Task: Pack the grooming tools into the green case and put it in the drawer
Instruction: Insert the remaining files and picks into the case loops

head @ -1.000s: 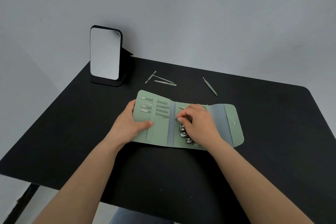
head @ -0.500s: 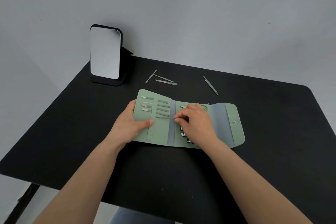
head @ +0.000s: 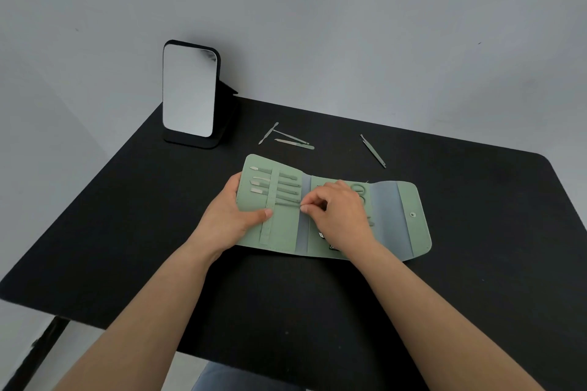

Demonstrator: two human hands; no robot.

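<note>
Both hands (head: 340, 216) on open green case (head: 413, 232), black table (head: 476, 263).

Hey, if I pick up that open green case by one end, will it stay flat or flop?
The green case will probably flop: it is thin and already bends at its folds. The loose snap flap would likely dangle. The tools sit under a strap, so they may stay put.
</note>
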